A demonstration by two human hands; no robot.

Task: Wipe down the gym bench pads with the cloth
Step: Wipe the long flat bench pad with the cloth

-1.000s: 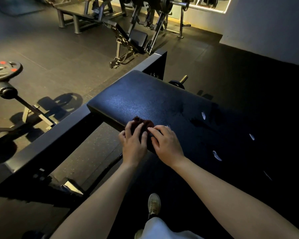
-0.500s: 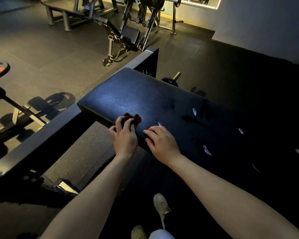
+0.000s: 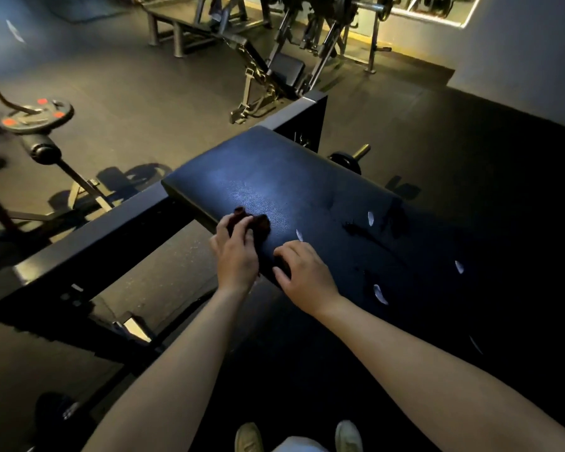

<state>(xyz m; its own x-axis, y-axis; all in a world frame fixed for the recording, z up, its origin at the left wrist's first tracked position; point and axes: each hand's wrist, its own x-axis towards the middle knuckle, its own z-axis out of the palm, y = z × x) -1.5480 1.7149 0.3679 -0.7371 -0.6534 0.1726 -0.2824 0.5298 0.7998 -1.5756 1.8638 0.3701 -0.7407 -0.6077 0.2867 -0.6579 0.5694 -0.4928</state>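
Observation:
A wide black bench pad [image 3: 274, 177] fills the middle of the head view, shiny under the light and torn in several small spots on its dark right half. A small dark red cloth [image 3: 258, 221] lies on the pad near its front left edge. My left hand [image 3: 237, 256] presses on the cloth with fingers bent over it; most of the cloth is hidden under them. My right hand [image 3: 304, 272] rests on the pad's front edge just right of the cloth, fingers loosely bent, holding nothing.
A black steel frame beam [image 3: 88, 243] runs left from the pad. A weight plate [image 3: 36, 117] on a lever arm stands at the left. An incline bench [image 3: 268, 66] and racks stand behind. My shoes [image 3: 248, 438] are on the dark floor below.
My left hand has slid the cloth a little left and forward along the pad's front edge. My right hand came off the cloth and now rests on the bare pad beside it.

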